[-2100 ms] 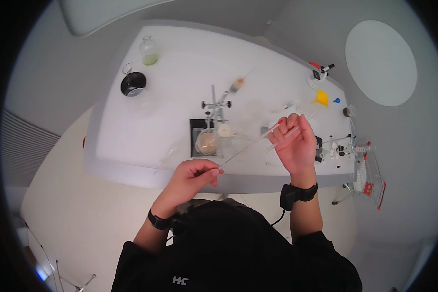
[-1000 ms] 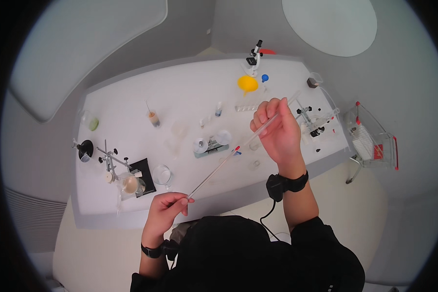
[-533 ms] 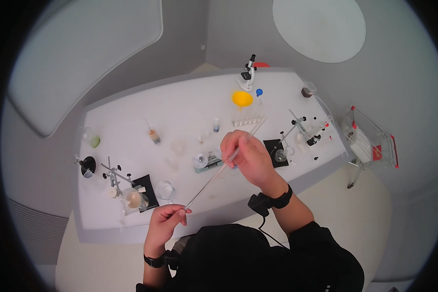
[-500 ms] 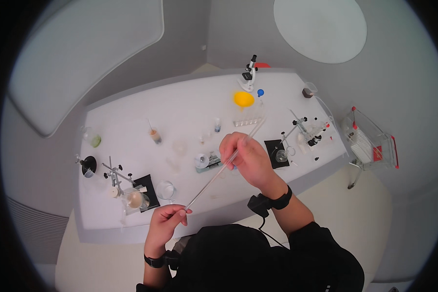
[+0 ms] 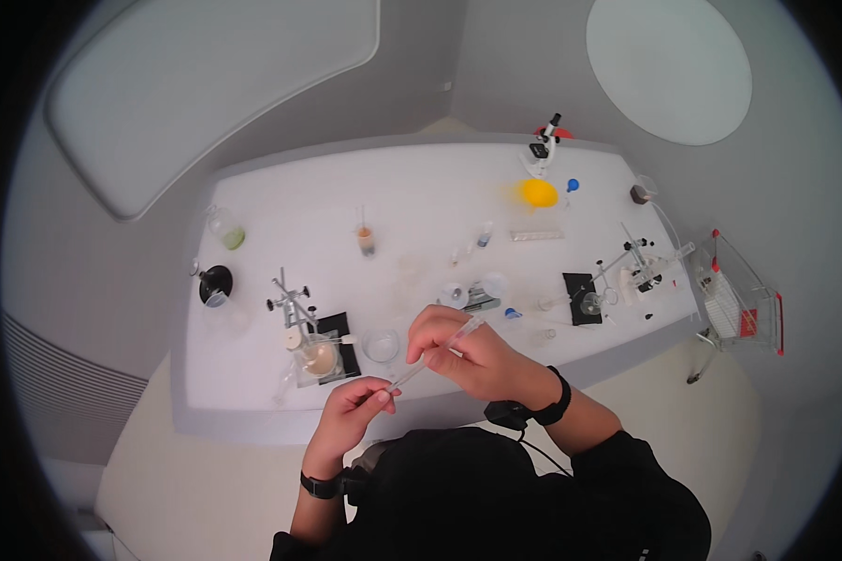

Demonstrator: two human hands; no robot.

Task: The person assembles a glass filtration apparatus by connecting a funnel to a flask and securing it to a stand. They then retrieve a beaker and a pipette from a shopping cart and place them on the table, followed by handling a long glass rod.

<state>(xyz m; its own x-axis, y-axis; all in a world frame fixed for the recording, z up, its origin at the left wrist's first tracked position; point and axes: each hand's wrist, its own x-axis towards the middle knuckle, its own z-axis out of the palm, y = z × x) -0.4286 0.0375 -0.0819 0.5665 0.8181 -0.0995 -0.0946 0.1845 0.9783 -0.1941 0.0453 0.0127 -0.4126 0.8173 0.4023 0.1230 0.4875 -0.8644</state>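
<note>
A thin clear glass tube (image 5: 410, 376) slants between my two hands over the table's near edge. At its lower end, the fingertips of my left hand (image 5: 353, 416) are pinched on it. My right hand (image 5: 472, 360) is closed round it farther up, and its upper end (image 5: 470, 328) sticks out past the fingers. Beyond my right hand sits a small balance (image 5: 482, 301) with clear round pans. To the left of that hand is a round glass dish (image 5: 381, 345).
On the left, a metal clamp stand (image 5: 292, 301) stands by a beaker with tan contents (image 5: 321, 358). More clamps and glassware (image 5: 644, 271) crowd the right side. At the back are a microscope (image 5: 540, 154), a yellow object (image 5: 539, 194) and a clear rack (image 5: 536, 236). A shopping cart (image 5: 739, 304) stands off the table's right end.
My right hand has come nearer to my left hand, and less of the tube shows above it. The whole view has shifted, so the table appears farther right.
</note>
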